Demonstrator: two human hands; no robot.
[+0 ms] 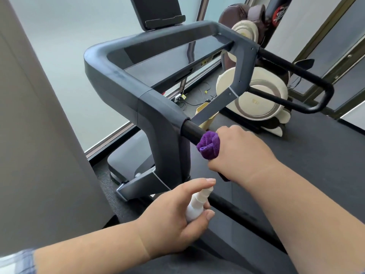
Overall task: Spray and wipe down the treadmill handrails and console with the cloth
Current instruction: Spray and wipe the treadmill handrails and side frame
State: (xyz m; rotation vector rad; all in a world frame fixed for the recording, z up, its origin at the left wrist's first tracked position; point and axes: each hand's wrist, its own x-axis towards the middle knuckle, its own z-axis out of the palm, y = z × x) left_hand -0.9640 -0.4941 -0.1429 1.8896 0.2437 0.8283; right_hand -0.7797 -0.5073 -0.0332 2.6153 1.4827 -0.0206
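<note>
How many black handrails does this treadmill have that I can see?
2. The near handrail juts from the grey frame, where the right hand wraps the purple cloth around it. The far handrail loops out on the opposite side.

No word, number or brand name can be read anywhere in the view. The dark punching bag point(280, 14) at the top right carries a red and white emblem (too blurred to make out), and the cream disc of the massage chair point(254, 100) bears a faint gold mark, also illegible.
</note>
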